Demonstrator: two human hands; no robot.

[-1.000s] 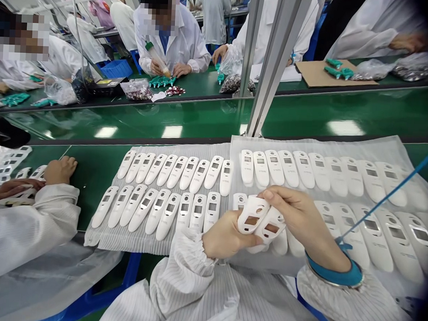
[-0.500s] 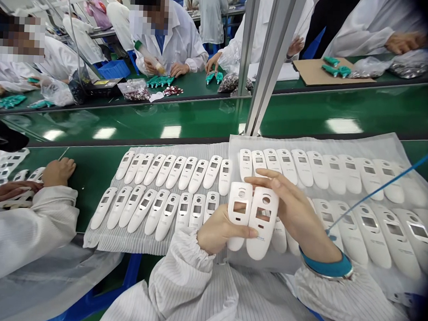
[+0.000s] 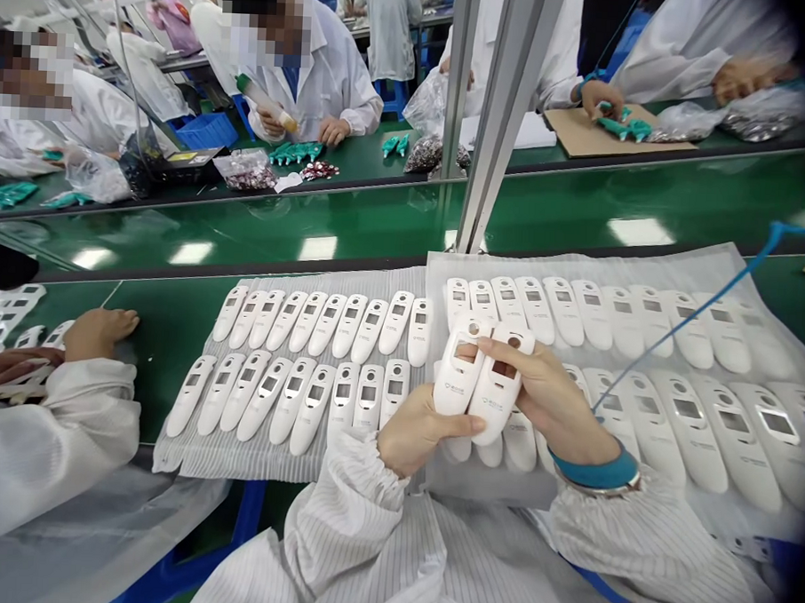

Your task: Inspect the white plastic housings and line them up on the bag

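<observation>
Left shell (image 3: 453, 388) and right shell (image 3: 493, 401) held side by side, tilted, printed faces up, over near part of right sheet (image 3: 728, 267). Left hand (image 3: 414, 431) clamps both, thumb across their lower ends; right hand (image 3: 551, 401) grips right shell's upper part, one tip at left shell's window. Blue strap (image 3: 599, 474) round right wrist. More shells (image 3: 348, 332) lie in two rows on right sheet and ridged left sheet (image 3: 183, 455), green worktop (image 3: 167, 327) beneath. Far left: co-worker's hand (image 3: 100, 333).
</observation>
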